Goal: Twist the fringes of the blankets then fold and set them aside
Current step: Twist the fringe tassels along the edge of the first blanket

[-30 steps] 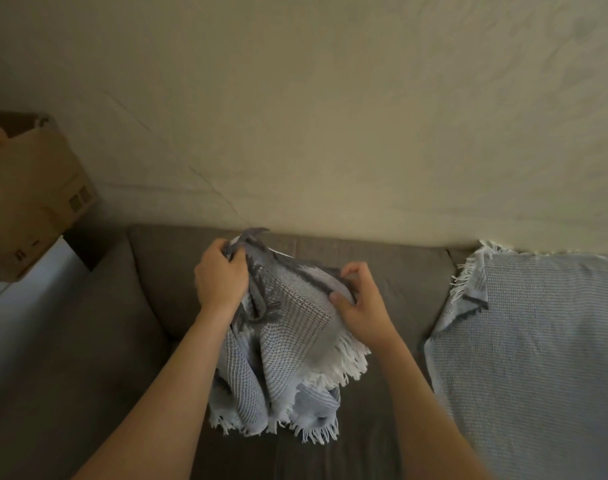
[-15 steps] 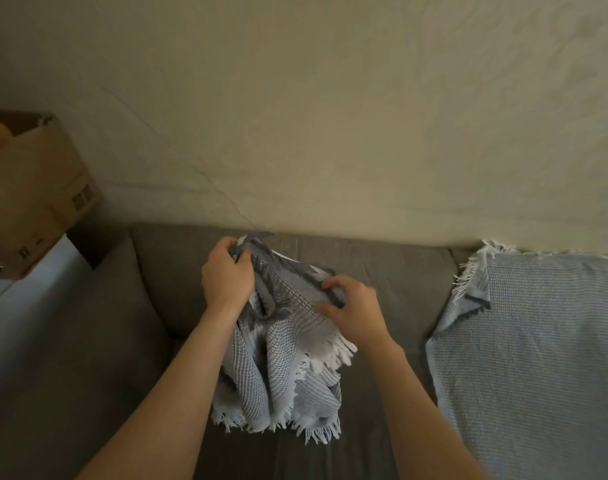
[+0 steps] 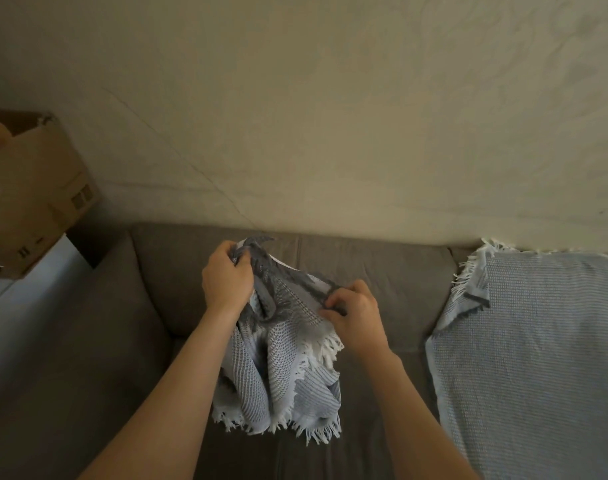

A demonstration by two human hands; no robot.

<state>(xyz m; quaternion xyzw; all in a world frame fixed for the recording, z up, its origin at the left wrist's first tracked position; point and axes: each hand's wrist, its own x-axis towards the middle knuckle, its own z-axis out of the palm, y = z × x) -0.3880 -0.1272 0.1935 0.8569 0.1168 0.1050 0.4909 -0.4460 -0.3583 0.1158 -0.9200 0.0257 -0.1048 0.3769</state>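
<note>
Hanging bunched above the sofa (image 3: 392, 271) seat, the blanket (image 3: 281, 362) is in your grip: L hand (image 3: 226, 282) fingers curled round its top, R hand (image 3: 356, 315) pinching the dark edge, fingertips partly hidden. 2nd blanket (image 3: 538, 341) at right, cut off by the frame.

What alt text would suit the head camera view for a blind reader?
The left hand grips the top of a bunched grey fringed blanket while the right hand pinches its dark edge, above a brown sofa. A second blanket lies spread at right; a cardboard box stands at left.
</note>
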